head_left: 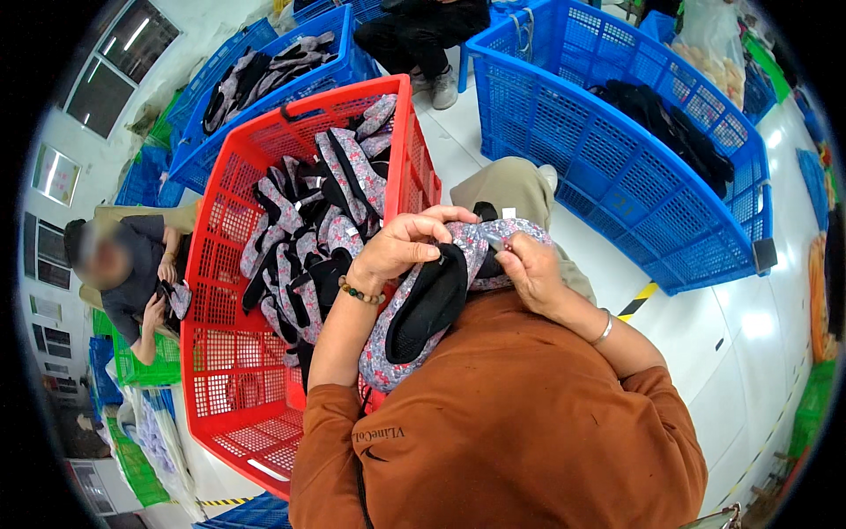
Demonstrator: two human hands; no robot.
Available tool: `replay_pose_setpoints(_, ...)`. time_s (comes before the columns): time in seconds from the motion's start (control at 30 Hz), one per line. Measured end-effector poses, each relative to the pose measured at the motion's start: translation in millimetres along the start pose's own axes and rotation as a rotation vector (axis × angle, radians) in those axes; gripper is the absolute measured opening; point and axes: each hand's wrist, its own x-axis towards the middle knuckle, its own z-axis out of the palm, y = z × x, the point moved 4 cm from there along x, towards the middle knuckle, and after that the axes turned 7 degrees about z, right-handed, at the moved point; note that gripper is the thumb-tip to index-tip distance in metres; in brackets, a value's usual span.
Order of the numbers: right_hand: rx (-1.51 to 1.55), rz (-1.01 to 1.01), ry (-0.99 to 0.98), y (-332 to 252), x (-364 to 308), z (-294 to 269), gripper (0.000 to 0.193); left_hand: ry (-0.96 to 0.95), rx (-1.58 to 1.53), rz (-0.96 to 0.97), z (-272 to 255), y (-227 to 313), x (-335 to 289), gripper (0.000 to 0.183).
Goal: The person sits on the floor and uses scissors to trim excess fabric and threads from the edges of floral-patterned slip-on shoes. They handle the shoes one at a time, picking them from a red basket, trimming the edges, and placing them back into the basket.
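A padded fabric piece with a grey and pink floral print and a black mesh panel lies across my lap. My left hand is closed on it, thumb and fingers pinching its black edge near the top. My right hand is closed around a small tool with a shiny metal tip. That tip rests at the floral cloth, just right of the left fingers; the tool's exact kind is hidden by the hand. A small white tag stands at the piece's far edge.
A red crate at my left holds a heap of similar floral pieces. Blue crates stand at the far left and right, the right one with black cloth items. A co-worker sits at the left; another person's legs show ahead.
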Motion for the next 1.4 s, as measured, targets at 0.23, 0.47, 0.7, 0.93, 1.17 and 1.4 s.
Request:
replay_pose_setpoints(0.23, 0.223, 0.298, -0.045, 15, 12, -4, 0.020, -0.006, 0.091, 0.047, 5, 7, 1, 0.018)
replay_pose_setpoints(0.47, 0.318, 0.136, -0.055, 0, 44, -1, 0.022, -0.043, 0.281, 0.073, 15, 21, 4, 0.018)
replay_pose_setpoints(0.7, 0.349, 0.205, 0.006, 19, 42, -11, 0.014, -0.045, 0.250, 0.114, 6, 19, -4, 0.014)
replay_pose_setpoints(0.93, 0.298, -0.073, -0.069, -16, 43, -2, 0.015, -0.037, 0.225, 0.109, 7, 19, -2, 0.016)
replay_pose_setpoints(1.17, 0.612, 0.407, -0.081, 24, 38, -1, 0.014, 0.214, 0.124, 0.216, -21, 42, -10, 0.017)
replay_pose_setpoints(1.4, 0.185, -0.191, -0.199, -38, 25, 16, 0.055, 0.794, -0.387, 0.171, -100, 9, -14, 0.009)
